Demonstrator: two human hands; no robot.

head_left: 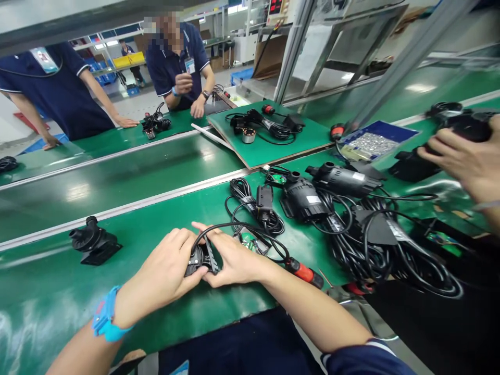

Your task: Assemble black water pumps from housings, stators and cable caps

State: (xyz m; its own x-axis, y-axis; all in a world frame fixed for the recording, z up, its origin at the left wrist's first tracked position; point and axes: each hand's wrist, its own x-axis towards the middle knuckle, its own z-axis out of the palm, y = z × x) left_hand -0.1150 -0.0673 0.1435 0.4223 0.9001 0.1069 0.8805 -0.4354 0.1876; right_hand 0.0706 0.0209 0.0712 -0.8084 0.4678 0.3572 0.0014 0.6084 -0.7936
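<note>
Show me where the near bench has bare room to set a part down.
Green bench lies bare between the lone black pump and the left hand, and in a strip from that hand back to the pale rail. More shows on that pump's near side. Right of the right hand it is crowded: coiled cables, larger pumps, another person's hand.

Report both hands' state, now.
Left hand: closed, holding the black assembly.
Right hand: closed, holding the same black assembly from its other side.
</note>
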